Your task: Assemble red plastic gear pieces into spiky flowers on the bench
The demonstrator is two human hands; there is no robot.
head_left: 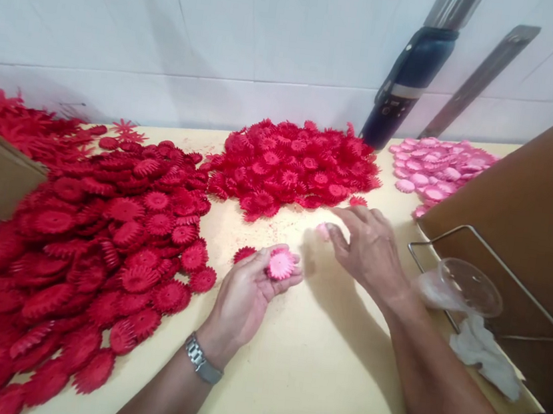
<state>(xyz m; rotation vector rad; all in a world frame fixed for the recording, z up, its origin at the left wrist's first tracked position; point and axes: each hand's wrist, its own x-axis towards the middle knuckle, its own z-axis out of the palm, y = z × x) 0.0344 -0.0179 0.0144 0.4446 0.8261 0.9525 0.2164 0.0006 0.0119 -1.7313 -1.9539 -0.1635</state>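
My left hand point(251, 284), palm up with a metal watch at the wrist, has its fingers curled around a pink flower-shaped disc point(281, 263) with a toothed edge. To the right, my right hand point(367, 245) is over the table with thumb and fingers close together. A small pink piece point(324, 231), slightly blurred, shows at its thumb tip and seems pinched there. Behind both hands lies a heap of bright red toothed flower discs point(292, 165). A dark red disc point(244, 254) is partly hidden behind my left hand.
A large spread of dark red discs point(122, 235) covers the left side. Pink discs point(443, 164) lie back right, beside a dark bottle point(407, 82) and a metal strip point(481, 81). At right are a cardboard box point(534, 198), a wire frame point(484, 239), a plastic cup point(473, 288) and tissue point(485, 353).
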